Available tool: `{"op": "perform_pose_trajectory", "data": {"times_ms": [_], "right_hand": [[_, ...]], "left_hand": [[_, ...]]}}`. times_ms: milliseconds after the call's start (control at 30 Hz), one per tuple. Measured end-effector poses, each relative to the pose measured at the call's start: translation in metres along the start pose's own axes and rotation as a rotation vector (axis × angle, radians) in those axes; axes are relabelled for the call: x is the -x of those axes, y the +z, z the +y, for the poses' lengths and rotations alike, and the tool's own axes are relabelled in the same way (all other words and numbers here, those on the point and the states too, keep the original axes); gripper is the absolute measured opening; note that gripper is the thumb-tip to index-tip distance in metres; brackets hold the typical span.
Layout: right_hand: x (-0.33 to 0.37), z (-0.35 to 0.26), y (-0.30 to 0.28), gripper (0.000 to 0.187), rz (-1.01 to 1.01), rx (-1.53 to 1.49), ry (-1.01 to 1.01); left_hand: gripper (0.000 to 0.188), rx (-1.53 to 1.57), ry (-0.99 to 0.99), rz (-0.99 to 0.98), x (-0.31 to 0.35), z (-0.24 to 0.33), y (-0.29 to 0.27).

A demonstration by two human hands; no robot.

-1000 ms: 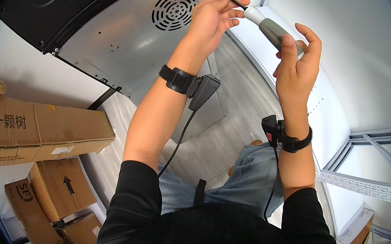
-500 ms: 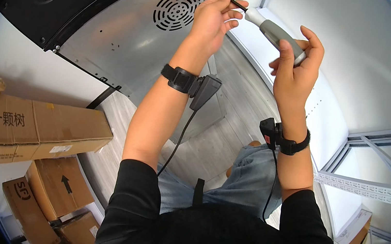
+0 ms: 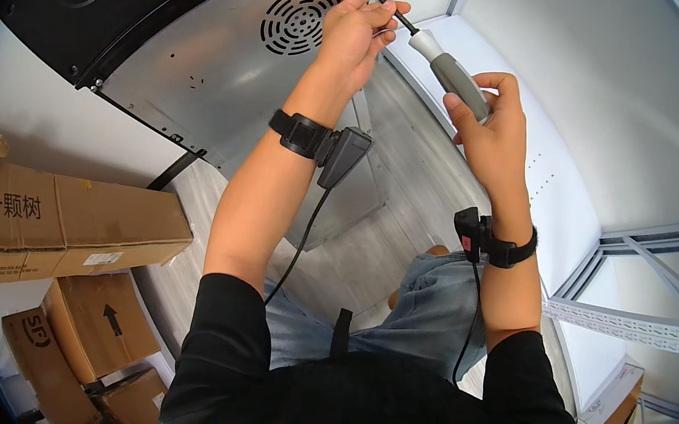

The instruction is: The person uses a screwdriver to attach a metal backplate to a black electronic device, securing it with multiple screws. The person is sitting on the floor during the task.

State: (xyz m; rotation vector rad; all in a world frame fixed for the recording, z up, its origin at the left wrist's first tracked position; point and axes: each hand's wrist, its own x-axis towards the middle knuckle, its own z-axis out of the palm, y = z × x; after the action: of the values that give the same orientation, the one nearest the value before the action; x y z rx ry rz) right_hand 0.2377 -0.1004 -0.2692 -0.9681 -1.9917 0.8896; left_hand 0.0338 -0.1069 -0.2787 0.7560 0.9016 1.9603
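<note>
Shifted down and leftward, the right hand [image 3: 494, 136] grips the screwdriver handle [image 3: 458, 84], upper right; apart, the left hand [image 3: 352, 40] pinches its shaft [image 3: 404, 22], top centre.

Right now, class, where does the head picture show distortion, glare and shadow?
Head view: fisheye bending curves the metal panel's lower edge; same head view: soft glare brightens that panel's middle; head view again: dim shadow on the white wall above the long cardboard box; head view: screwdriver handle reasonably sharp.
</note>
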Motion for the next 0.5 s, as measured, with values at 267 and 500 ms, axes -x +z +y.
{"op": "perform_pose_trajectory", "data": {"times_ms": [267, 500], "right_hand": [[0.003, 0.0, -0.002, 0.034, -0.049, -0.119, 0.115], [0.003, -0.005, -0.009, 0.04, -0.193, -0.245, 0.215]], "left_hand": [[0.039, -0.097, 0.032, 0.041, -0.001, -0.002, -0.002], [0.04, -0.161, 0.033, 0.06, -0.003, 0.0, -0.003]]}}
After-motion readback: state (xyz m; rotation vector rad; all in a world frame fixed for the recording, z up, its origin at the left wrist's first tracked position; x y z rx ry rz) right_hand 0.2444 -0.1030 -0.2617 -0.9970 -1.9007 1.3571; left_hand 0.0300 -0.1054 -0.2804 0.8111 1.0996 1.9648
